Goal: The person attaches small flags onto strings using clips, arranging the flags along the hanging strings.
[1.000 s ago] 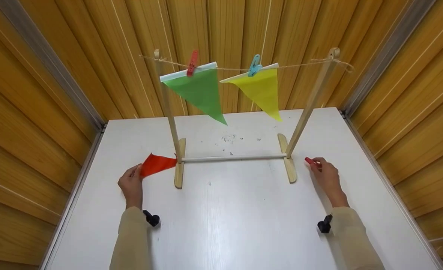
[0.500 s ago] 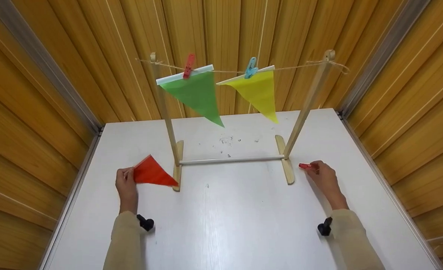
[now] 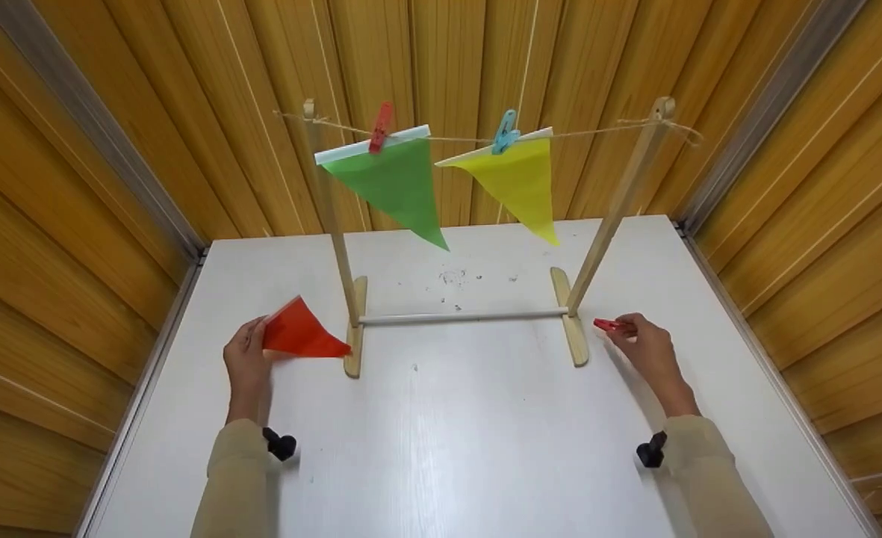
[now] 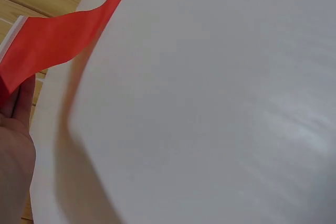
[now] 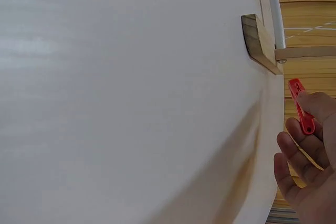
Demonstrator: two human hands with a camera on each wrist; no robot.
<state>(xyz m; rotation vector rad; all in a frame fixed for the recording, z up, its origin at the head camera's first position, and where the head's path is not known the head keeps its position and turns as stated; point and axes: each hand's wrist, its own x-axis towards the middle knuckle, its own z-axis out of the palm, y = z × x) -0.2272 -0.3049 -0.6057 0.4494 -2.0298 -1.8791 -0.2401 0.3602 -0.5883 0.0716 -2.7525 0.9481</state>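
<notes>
My left hand [image 3: 246,362] pinches a red triangular flag [image 3: 300,333] by its white-banded edge, left of the wooden stand. The flag's tip reaches over the stand's left foot [image 3: 356,329]; in the left wrist view the red cloth [image 4: 58,38] bends in a wave. Beyond the stand's right foot [image 3: 571,332], my right hand [image 3: 650,355] holds a red clothespin [image 3: 611,325] between thumb and fingers. The right wrist view shows the clothespin [image 5: 301,106] under the thumb, with the other fingers loosely bent.
A twine line [image 3: 586,133] spans the stand's two posts. On it hang a green flag [image 3: 399,187] under a red clothespin [image 3: 381,128] and a yellow flag [image 3: 523,179] under a blue one [image 3: 506,133]. A white rod [image 3: 463,317] joins the feet on the white table [image 3: 441,448].
The red flag has swung from folded to spread out, and my left hand has shifted slightly left. In my right hand the clothespin has turned to lie more level, pointing left.
</notes>
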